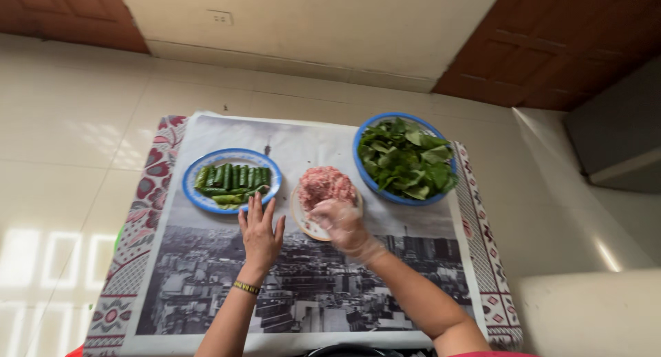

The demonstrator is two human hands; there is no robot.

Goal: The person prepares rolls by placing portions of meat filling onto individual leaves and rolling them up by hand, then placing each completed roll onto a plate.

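Your right hand wears a thin clear glove and is blurred, so you cannot tell how far its fingers are curled or whether they hold any meat. Its fingertips sit at the near edge of the minced meat, a pink mound heaped on a small pale plate; the meat lies just beyond and slightly left of those fingers, touching or nearly touching them.

Your left hand is bare, pressed palm-down on the table with its fingers straight and a little spread, holding nothing. The fingertips reach the near rim of the blue-edged plate, and on that plate a row of rolled green leaves lies side by side just past them. A beaded bracelet circles that wrist.

Farther out, to the right of the meat, a blue basket is piled with loose green leaves. Everything rests on a cloth printed with a grey city view, bordered in a red patterned trim, spread over a pale tiled floor.
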